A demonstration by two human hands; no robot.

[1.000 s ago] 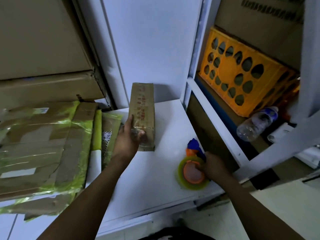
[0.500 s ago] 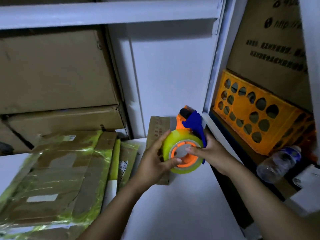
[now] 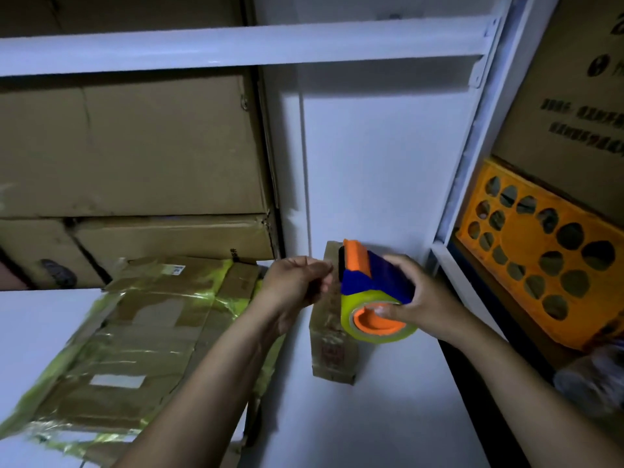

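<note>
Head view. At the centre of the frame the right hand grips the tape dispenser, with its fingers curled round the blue guard and the yellow-green roll. It holds the dispenser in the air just above the small carton. The carton lies on the white shelf, close to the back panel. Just left of the dispenser, the left hand has thumb and forefinger pinched together at the orange cutting edge, apparently on the tape end; the strip itself is faint and blurred.

Judged progress: taping the small carton is at its opening stage. The dispenser is in hand and the free end seems to be found, but no strip yet reaches the carton. Drawing out a length, pressing it along the carton and cutting it all remain.

Surroundings: flattened cartons at lower left, stacked cardboard boxes at upper left, an orange crate at the right edge.
</note>
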